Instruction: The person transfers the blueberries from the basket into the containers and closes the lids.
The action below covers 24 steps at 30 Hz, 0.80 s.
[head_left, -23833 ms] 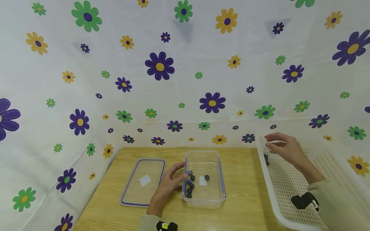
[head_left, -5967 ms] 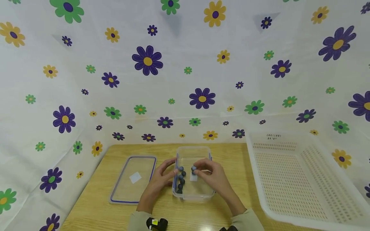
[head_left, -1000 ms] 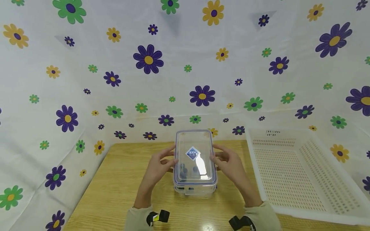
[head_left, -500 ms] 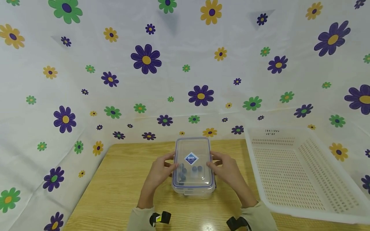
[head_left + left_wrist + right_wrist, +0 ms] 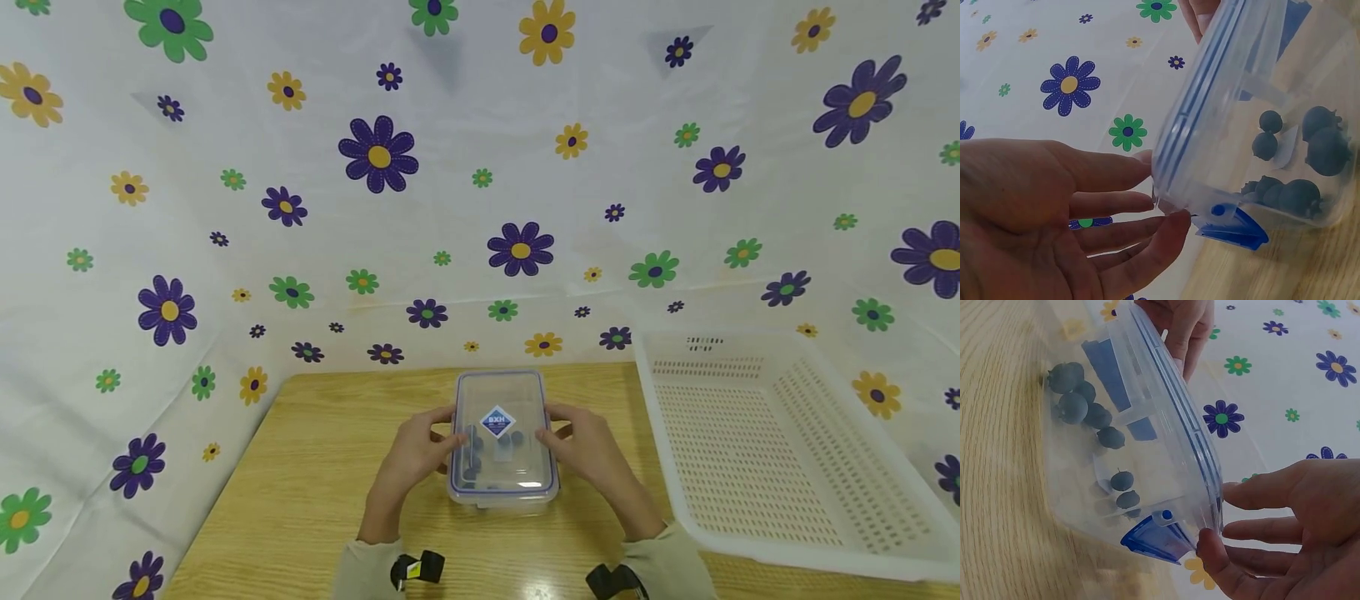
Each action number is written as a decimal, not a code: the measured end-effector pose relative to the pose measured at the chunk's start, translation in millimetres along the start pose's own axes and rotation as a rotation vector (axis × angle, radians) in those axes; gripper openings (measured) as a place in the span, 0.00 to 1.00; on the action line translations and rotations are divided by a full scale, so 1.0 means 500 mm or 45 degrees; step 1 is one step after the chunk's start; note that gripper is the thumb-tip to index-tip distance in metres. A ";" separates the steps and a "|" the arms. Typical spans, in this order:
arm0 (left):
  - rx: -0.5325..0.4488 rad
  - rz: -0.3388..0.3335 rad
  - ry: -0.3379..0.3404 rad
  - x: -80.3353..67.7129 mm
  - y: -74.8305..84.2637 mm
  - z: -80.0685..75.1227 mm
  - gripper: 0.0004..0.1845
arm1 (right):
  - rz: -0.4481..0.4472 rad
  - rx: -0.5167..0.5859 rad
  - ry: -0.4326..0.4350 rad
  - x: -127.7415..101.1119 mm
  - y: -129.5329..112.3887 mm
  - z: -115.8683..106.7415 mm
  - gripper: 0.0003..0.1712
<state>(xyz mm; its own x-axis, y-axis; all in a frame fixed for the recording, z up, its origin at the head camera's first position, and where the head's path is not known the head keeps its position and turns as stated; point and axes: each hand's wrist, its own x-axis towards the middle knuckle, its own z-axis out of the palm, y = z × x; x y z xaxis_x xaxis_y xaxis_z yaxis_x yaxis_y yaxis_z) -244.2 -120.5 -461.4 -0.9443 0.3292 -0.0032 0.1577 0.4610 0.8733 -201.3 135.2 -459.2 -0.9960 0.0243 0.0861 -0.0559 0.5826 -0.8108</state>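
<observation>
A clear plastic food container (image 5: 510,503) stands on the table with its blue-edged lid (image 5: 498,392) on top. Several blueberries (image 5: 1072,407) lie inside, most along the left wall and a pair near the middle. My left hand (image 5: 415,450) holds the lid's left edge, thumb on top and fingers at the rim's side. On the opposite edge, my right hand (image 5: 588,446) pinches the lid in the same way. Both wrist views show a blue side latch, left latch (image 5: 1235,226) and right latch (image 5: 1159,540), angled out from the wall.
To the right sits a large white perforated basket (image 5: 750,467), close beside my right forearm. The wooden table (image 5: 300,483) backs onto a flower-printed white cloth (image 5: 450,233), which also hangs at the left. A white label shows under the container's floor.
Earlier the right hand was at the basket, then held blueberries over the uncovered container. The lid, then lying at left, is now on the container, its far end lowered over the last second.
</observation>
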 end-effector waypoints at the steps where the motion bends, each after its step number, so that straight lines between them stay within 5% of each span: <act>1: 0.001 -0.005 -0.006 0.000 -0.001 0.000 0.28 | 0.004 0.003 -0.001 0.000 0.000 0.001 0.26; 11: -0.039 -0.031 -0.048 0.000 -0.016 -0.005 0.29 | 0.075 0.024 -0.054 0.003 0.017 0.004 0.27; 19: -0.329 -0.063 -0.210 0.006 -0.046 -0.012 0.32 | 0.165 0.368 -0.215 -0.002 0.032 0.011 0.34; 24: -0.256 -0.072 -0.171 0.012 -0.048 -0.010 0.34 | 0.170 0.343 -0.185 -0.002 0.033 0.008 0.35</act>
<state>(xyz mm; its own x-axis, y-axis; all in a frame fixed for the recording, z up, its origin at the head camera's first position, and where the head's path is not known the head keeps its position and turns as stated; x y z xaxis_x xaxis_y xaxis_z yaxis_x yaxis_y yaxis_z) -255.2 -133.8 -479.7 -0.9010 0.4201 -0.1081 0.0321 0.3130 0.9492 -201.3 141.8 -474.9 -0.9942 -0.0418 -0.0990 0.0786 0.3462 -0.9349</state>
